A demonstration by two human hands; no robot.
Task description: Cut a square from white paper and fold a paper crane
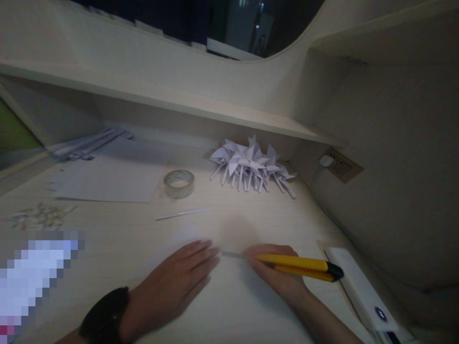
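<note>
My right hand point(278, 267) is closed around a yellow utility knife point(301, 263) with a black end. The knife's thin blade point(233, 254) points left, its tip close to my left fingertips. Flat on the desk, fingers stretched out, lies my left hand point(186, 272), with a black band point(105, 313) on the wrist. A pale patch beneath it looks like white paper, but its edges are hard to make out. Beyond the hands lie a thin white strip point(182, 213) and a roll of clear tape point(179, 185).
White paper pinwheels point(251, 162) are bunched at the back under a shelf point(201, 107). Left of the tape are paper sheets point(111, 174), rolled paper sticks point(93, 143) and a pile of small bits point(39, 216). A white box-like device point(358, 282) and a wall socket point(344, 165) are at right.
</note>
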